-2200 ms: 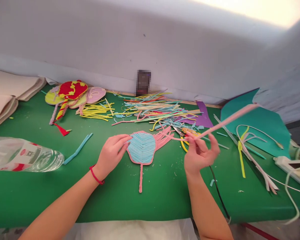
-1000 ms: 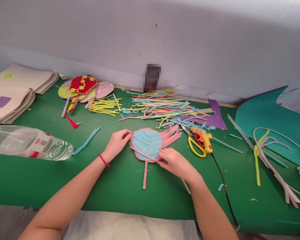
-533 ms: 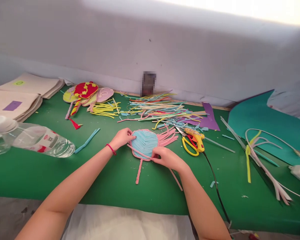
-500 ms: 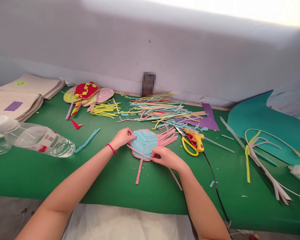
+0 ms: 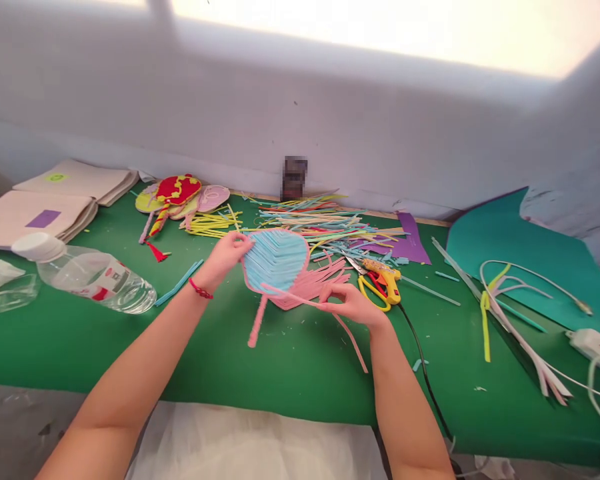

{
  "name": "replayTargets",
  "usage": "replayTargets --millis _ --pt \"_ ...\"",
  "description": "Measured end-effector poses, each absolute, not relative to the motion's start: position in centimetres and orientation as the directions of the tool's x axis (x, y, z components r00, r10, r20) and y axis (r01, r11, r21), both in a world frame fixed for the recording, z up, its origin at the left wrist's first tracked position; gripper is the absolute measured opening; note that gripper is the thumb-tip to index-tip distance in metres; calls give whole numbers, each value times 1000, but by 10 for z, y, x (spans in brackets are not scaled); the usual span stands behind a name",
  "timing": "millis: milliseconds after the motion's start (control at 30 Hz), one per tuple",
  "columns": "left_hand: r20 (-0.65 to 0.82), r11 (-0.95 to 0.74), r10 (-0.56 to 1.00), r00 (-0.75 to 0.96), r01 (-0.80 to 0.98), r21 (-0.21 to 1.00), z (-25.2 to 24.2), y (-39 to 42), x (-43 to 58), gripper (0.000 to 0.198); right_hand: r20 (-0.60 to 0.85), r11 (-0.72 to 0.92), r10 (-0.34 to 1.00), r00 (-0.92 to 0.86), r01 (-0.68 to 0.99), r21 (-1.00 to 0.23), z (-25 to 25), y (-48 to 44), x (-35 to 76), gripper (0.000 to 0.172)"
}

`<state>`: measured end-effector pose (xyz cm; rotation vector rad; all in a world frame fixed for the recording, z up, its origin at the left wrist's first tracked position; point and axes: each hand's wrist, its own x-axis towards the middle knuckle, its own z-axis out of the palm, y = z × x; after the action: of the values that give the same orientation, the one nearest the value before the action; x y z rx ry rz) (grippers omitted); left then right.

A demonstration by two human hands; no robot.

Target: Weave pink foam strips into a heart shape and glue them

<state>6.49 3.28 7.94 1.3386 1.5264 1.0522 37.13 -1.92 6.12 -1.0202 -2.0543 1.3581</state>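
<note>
My left hand (image 5: 233,252) pinches the left edge of a round hand fan (image 5: 276,261), which has light blue ribs in a leaf pattern, a pink rim and a pink handle pointing down. The fan is lifted a little off the table. Between the fingers of my right hand (image 5: 347,303) is a pink pipe cleaner (image 5: 297,298), whose free end crosses the fan's lower part. Whether it touches the fan I cannot tell. Under and right of the fan lies a pink piece with loose strips (image 5: 325,279). Another pink strip (image 5: 353,343) hangs below my right hand.
A yellow glue gun (image 5: 391,285) and yellow-handled scissors (image 5: 375,293) lie right of the fan, with a black cord running forward. Behind is a heap of coloured pipe cleaners (image 5: 315,220). Finished fans (image 5: 180,190), a water bottle (image 5: 97,277) and notebooks (image 5: 35,213) are leftward; a power strip (image 5: 595,347) is rightward.
My left hand has raised the fan up and to the left, uncovering the pink piece beneath. My right hand has moved right, away from the fan's rim, with the pink pipe cleaner.
</note>
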Motion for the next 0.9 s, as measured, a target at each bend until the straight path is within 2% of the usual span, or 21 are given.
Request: replayTargets --millis 133,267,467,600,667,733,767,833,900 --pt "5 126 943 -332 372 920 85 56 15 20 -22 254 812 -583 387 -886 63 -23 369 27" --pt "5 248 867 -498 441 862 63 71 -18 12 -107 287 795 -597 525 -801 58 -31 349 15" --pt "-32 382 822 -568 509 771 20 79 -36 19 -203 335 785 -585 678 -655 58 -41 331 8" --pt "10 391 827 -563 587 709 19 72 -32 38 -236 324 804 -546 734 -597 61 -44 330 10" --pt "120 330 841 -528 675 660 26 61 -20 54 -245 323 803 -543 743 -586 60 -46 328 11" --pt "343 148 875 -340 865 479 34 45 1 54 -249 322 805 -538 750 -578 59 -49 326 11" --pt "383 37 898 -214 907 419 37 36 13 48 -247 323 808 -535 753 -574 58 -50 325 12" --pt "384 -176 923 24 914 366 40 15 38 38 -243 326 811 -532 756 -568 56 -51 322 12" --pt "360 -293 919 162 891 346 38 -6 61 33 -246 325 811 -530 759 -563 54 -51 321 13"
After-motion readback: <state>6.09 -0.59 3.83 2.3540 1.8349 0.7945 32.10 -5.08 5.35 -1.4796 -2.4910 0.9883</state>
